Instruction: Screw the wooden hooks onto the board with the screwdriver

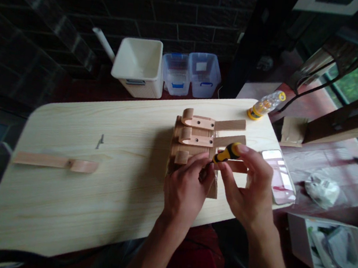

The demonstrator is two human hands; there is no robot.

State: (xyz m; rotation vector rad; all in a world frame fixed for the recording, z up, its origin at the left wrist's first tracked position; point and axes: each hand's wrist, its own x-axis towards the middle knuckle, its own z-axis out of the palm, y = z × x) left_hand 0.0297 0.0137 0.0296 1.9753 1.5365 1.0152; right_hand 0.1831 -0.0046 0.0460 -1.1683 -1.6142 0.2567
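Observation:
My right hand (252,184) grips a yellow and black screwdriver (228,153) by its handle, tilted down to the left. At the screwdriver's lower end, my left hand (188,186) has its fingers pinched together; what they hold is too small to make out. Both hands are over a wooden piece (192,148) with curved wooden hooks on it. Two hooks, the back one (200,122) and the one in front of it (198,140), each show two dark screw holes or screws. A third hook (181,157) is partly hidden by my left hand.
Screws (100,141) and a loose wooden strip (58,162) lie on the left of the table (115,205). A clear bottle-shaped case (266,105) stands at the back right, a phone (278,177) at the right edge. Bins (139,86) stand behind the table.

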